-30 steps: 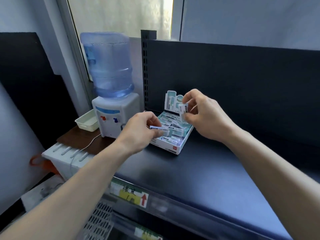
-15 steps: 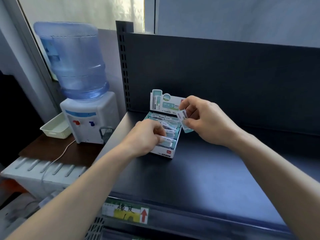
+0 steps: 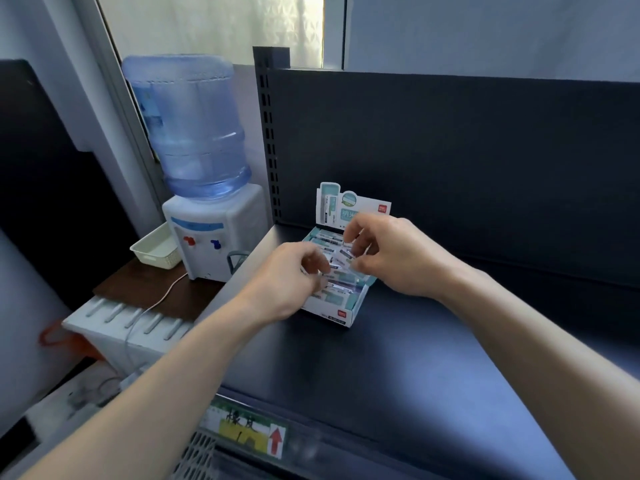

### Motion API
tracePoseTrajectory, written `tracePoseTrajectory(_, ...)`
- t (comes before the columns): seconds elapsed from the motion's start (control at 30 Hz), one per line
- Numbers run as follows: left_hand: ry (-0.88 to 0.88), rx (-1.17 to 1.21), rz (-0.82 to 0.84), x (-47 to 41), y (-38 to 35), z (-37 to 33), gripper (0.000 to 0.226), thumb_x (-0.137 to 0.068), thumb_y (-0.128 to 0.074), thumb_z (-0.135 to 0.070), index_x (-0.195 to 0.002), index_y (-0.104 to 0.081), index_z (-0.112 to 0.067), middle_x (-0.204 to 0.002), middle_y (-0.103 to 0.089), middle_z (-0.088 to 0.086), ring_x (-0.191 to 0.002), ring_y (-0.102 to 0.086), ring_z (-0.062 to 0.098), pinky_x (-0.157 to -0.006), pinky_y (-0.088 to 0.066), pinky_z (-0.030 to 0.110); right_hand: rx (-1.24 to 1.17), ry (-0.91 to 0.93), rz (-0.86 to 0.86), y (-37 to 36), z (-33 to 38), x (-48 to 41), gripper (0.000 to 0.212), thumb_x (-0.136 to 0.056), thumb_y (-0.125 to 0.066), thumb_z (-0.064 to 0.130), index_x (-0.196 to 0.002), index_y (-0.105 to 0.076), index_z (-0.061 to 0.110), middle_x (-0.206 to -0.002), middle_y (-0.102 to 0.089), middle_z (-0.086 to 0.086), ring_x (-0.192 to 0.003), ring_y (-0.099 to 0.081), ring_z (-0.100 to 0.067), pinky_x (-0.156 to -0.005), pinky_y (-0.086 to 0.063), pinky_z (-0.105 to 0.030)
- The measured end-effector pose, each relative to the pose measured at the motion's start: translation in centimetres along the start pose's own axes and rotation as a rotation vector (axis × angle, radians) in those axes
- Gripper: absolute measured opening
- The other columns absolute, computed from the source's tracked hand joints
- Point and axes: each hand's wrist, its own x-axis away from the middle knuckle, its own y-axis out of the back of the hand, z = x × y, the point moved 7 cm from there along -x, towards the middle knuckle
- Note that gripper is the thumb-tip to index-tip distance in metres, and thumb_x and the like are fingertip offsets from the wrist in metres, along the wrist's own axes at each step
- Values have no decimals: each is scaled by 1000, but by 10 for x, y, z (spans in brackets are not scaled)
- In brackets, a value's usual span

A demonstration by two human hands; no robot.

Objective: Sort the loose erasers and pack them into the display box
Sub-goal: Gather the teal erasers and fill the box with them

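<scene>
I'm seeing the right hand pinching an eraser just above the display box; the left hand is sitting curled among its packed erasers, grip I can't tell; crowding fingers are risking dragging neighbours out.

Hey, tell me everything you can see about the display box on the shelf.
The display box is an open tray of white and teal card, with a red logo on its low front wall and a printed header flap standing upright at the back. It sits flat on the dark shelf, near its left rear corner, holding wrapped erasers. The left hand reaches into it, blurred; the right hand pinches an eraser over it.
</scene>
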Motion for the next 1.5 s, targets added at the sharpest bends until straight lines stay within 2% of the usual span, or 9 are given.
tracePoseTrajectory(0.17,5,50,-140,-1,18,6,11,-86,-63,-9,-82,-66,-19,-70,-58,-12,-65,-50,7,-61,-39,15,59,2,45,-10,4,-6,16,-82,-68,10,-94,-63,20,-92,-63,4,-86,-59,-13,-77,-50,-25)
tracePoseTrajectory(0.53,-95,179,-68,-23,24,17,18,-88,-59,-12,-79,-65,-27,-76,-63,-10,-72,-58,11,-69,-50,26,97,-150,81,-27,9,-14,13,-80,-72,5,-82,-72,18,-79,-68,7,-79,-63,-8,-71,-50,-16)
tracePoseTrajectory(0.63,-113,232,-42,-30,22,20,15,-88,-59,-10,-81,-66,-21,-79,-64,-6,-73,-57,12,-66,-47,21,103,-217,37,-26,5,-13,15,-80,-69,3,-83,-75,16,-73,-64,12,-73,-59,-3,-64,-47,-9)
tracePoseTrajectory(0.77,-161,272,-11,-38,18,16,14,-88,-59,-9,-84,-66,-20,-79,-63,-5,-70,-54,9,-65,-46,20,92,-277,-166,-6,1,-10,14,-82,-68,7,-85,-75,18,-69,-58,18,-66,-53,3,-56,-39,2)
tracePoseTrajectory(1.0,-183,273,29,-55,12,7,10,-88,-61,-12,-90,-66,-20,-85,-62,-6,-69,-52,3,-54,-40,1,70,-367,-326,5,-11,-11,12,-84,-67,10,-81,-72,21,-69,-59,15,-63,-52,2,-56,-38,-5)
tracePoseTrajectory(1.1,-183,297,18,-59,7,2,10,-86,-62,-10,-89,-65,-20,-89,-63,-2,-78,-56,9,-64,-44,12,-2,-399,-409,6,-20,-9,12,-85,-67,13,-80,-71,23,-75,-64,10,-67,-54,1,-59,-39,-9)
tracePoseTrajectory(1.27,-167,219,-57,-57,3,15,8,-88,-61,-12,-89,-65,-19,-96,-63,0,-82,-56,12,-63,-39,14,-108,-424,-473,1,-36,-4,10,-87,-66,13,-81,-72,18,-75,-64,13,-66,-55,3,-55,-40,-8)
tracePoseTrajectory(1.4,-132,192,-89,-58,7,26,6,-89,-60,-18,-90,-64,-22,-102,-62,1,-96,-57,18,-85,-47,30,-164,-418,-480,-7,-43,-6,10,-87,-66,14,-79,-69,19,-73,-62,16,-65,-55,5,-51,-40,2)
tracePoseTrajectory(1.5,-131,156,-50,-59,1,26,8,-86,-64,-26,-79,-62,-29,-94,-61,-4,-97,-58,24,-94,-46,47,-150,-426,-480,-9,-48,-6,14,-86,-67,15,-73,-64,17,-65,-58,15,-56,-50,2,-45,-37,-1)
